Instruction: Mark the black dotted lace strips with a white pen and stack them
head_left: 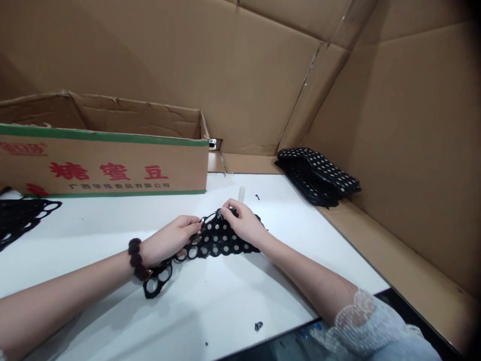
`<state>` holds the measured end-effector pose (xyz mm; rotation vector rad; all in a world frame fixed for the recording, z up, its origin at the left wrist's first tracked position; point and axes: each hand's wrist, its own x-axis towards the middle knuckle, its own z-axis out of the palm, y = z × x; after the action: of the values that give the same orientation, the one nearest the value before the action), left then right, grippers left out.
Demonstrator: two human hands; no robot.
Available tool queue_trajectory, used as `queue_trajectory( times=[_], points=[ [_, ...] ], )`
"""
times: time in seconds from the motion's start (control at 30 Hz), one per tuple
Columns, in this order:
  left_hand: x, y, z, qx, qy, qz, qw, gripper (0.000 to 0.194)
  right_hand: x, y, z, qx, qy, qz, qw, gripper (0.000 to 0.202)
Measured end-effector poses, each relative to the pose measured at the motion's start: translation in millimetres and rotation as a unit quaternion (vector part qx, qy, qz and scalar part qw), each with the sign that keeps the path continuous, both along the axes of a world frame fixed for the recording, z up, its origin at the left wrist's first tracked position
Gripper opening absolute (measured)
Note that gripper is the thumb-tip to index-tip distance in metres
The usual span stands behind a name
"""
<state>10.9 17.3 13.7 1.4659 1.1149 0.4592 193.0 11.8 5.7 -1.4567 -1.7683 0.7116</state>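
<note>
A piece of black fabric with rows of round holes (216, 240) lies on the white table, with a strip of larger rings trailing to the lower left. My left hand (169, 240) is closed on its left side, thumb and fingers pinching the edge near the big holes. At the fabric's upper edge, my right hand (242, 223) pinches with thumb and forefinger; a small pale bit shows at the fingertips, too small to name. Just behind the right hand a translucent whitish stick (241, 194) sticks up; whether the hand touches it is hidden.
An open cardboard box (180, 165) with red lettering stands at the back left. Folded black dotted fabric (319, 175) lies at the right rear against the cardboard wall (413, 150). More black holed fabric (22, 215) is at far left. Black scraps (258, 326) dot the white table (180, 321).
</note>
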Motion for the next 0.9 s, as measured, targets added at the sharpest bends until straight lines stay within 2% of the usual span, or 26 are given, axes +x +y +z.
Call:
queue_trajectory(
  times=[0.13, 0.27, 0.4, 0.5, 0.63, 0.73, 0.83, 0.9],
  points=[
    [-1.6, 1.2, -0.2, 0.041, 0.018, -0.057, 0.997, 0.031, -2.5, -3.9, -2.2, -0.046, 0.000, 0.041, 0.998, 0.023],
    [-3.6, 3.1, -0.8, 0.080, 0.042, -0.124, 0.988, 0.032, -8.5, -5.6, -7.9, -0.075, 0.073, 0.057, 0.993, 0.014],
    [-3.7, 3.3, -0.8, 0.072, 0.034, -0.139, 0.987, 0.031, -14.3, -7.2, -9.6, -0.123, 0.194, 0.071, 0.971, 0.013],
    [-3.1, 3.1, -1.2, 0.070, 0.031, -0.136, 0.988, 0.030, -17.5, -9.6, -8.0, -0.125, 0.242, 0.083, 0.959, 0.015],
    [-3.2, 5.3, -2.4, 0.053, 0.026, -0.128, 0.990, 0.028, -18.8, -7.8, -5.1, -0.135, 0.269, 0.028, 0.953, 0.013],
    [-4.6, 7.4, -3.8, 0.022, 0.021, -0.124, 0.992, 0.028, -9.5, 2.2, -0.3, -0.167, 0.322, -0.028, 0.932, 0.010],
    [-5.9, 7.4, -5.4, 0.016, 0.017, -0.118, 0.993, 0.026, 10.1, 15.2, 7.1, -0.098, 0.389, -0.119, 0.908, 0.008],
    [-5.8, 6.3, -6.0, 0.017, 0.007, -0.098, 0.995, 0.025, 20.6, 19.9, 11.0, -0.075, 0.378, -0.142, 0.912, 0.008]
  ],
)
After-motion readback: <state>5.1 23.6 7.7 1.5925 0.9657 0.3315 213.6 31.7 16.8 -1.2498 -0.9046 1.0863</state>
